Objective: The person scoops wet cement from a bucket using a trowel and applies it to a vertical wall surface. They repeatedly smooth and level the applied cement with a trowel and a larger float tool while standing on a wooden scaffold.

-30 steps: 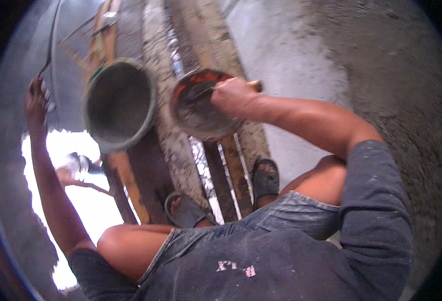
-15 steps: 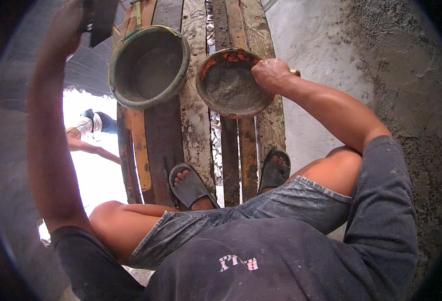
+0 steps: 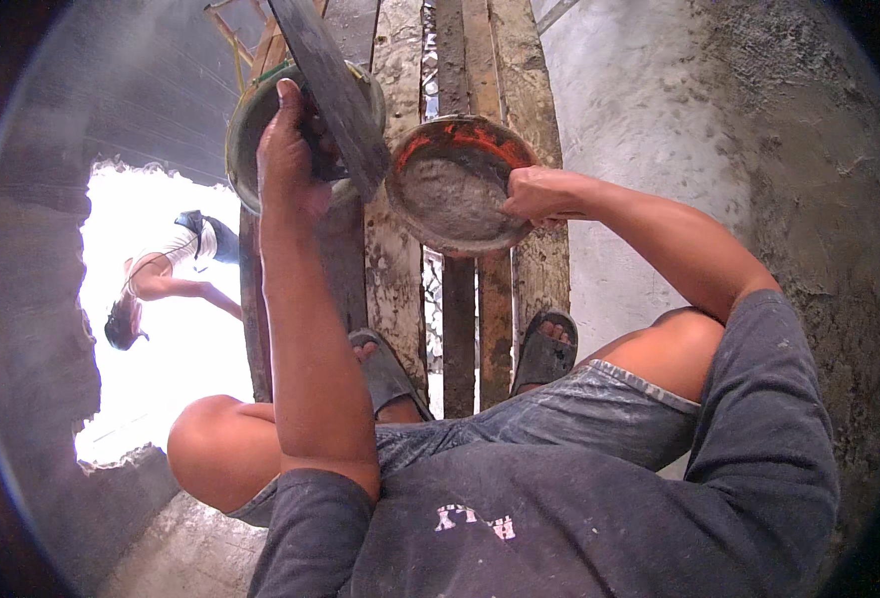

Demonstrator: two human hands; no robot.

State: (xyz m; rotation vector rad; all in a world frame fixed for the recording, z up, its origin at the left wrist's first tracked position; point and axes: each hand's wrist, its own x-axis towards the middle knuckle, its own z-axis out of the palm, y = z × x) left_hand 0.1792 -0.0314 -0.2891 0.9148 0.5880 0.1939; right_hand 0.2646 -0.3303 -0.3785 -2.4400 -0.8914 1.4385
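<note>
My left hand [image 3: 288, 149] is closed around the dark handle of a plastering float [image 3: 330, 90], a long flat grey blade held tilted over the bucket. Behind it stands a round grey bucket [image 3: 245, 149] with a thick rim, its inside mostly covered by hand and float. The float's lower end comes close to a round bowl [image 3: 460, 249] with a red-orange inner wall. Wet grey mortar [image 3: 450, 199] fills its bottom. At the bowl's right rim my right hand [image 3: 541, 194] is closed on a small tool with a light brown handle; its working end cannot be made out.
Worn planks [image 3: 395, 269] with gaps between them carry both containers and my sandalled feet [image 3: 547, 344]. A grey plastered wall [image 3: 649, 130] rises on the right. At left, another person [image 3: 176, 259] bends over in bright light beyond a ragged opening in a grey wall [image 3: 31, 299].
My left hand has come down and rightward with the float, from the upper left to over the bucket. My right hand has moved slightly down along the bowl's rim; the mortar surface looks smoother.
</note>
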